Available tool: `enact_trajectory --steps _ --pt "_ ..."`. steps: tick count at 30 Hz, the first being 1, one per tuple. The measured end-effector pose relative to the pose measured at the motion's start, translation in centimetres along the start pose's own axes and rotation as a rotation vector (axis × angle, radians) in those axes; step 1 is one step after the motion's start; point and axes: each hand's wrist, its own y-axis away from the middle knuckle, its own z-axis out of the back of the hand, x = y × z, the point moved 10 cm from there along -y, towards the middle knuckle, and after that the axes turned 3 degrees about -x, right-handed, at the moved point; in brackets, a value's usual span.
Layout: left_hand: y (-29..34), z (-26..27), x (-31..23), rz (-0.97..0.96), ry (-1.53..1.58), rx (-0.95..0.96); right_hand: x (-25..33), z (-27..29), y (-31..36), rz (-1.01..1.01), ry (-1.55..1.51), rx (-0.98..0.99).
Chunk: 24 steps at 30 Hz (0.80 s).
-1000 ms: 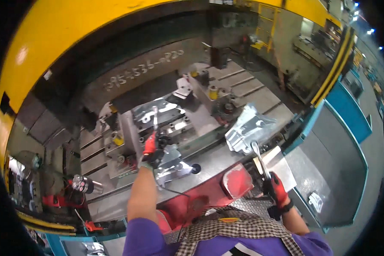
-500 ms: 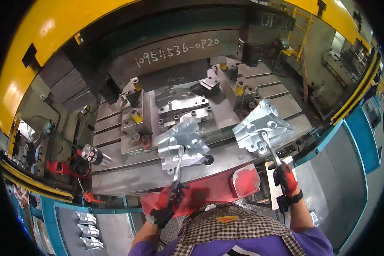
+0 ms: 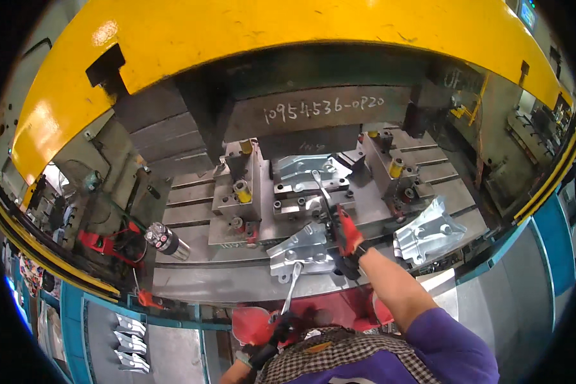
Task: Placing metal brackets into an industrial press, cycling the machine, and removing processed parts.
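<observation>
Overhead, a yellow press frame [image 3: 237, 38] arches above a dark grey die block [image 3: 326, 112] bearing chalked white figures. Lower, the right hand [image 3: 347, 235] grips a slim rod [image 3: 323, 190] reaching a stamped part in the die [image 3: 307, 171]. Near the body, the left hand [image 3: 276, 333] clasps another rod [image 3: 293, 289] touching a silver bracket [image 3: 303, 251].

Your right hand [image 3: 347, 235] wears a knit cloth glove with a red rubbery coating. At the front edge of the press bed [image 3: 192, 281], which is dull, scuffed grey steel, the stamped bracket [image 3: 304, 251] is bright, smooth sheet metal. The die block [image 3: 313, 185] looks matt, machined steel. The press frame [image 3: 237, 38] above carries glossy yellow paint.
</observation>
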Motion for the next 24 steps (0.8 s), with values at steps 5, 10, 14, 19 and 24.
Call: enact_trajectory --steps 5,10,14,19,24 --pt "0.8 2.7 3.3 -0.013 -0.124 0.003 -0.4 -0.4 -9.4 0.101 0.105 0.149" --pt "2.5 5.4 6.3 -0.111 -0.287 -0.099 5.7 -1.8 -3.8 0.381 1.193 -0.254" --pt "2.8 1.9 4.7 0.09 -0.465 0.211 4.7 6.2 1.1 0.576 0.956 -0.146" --pt "8.2 0.8 0.8 -0.205 -0.664 0.184 -2.0 10.9 17.8 0.148 1.021 0.466" --pt "9.3 1.3 -0.3 -0.201 -1.389 -0.017 -7.8 17.7 27.3 0.244 1.307 0.542"
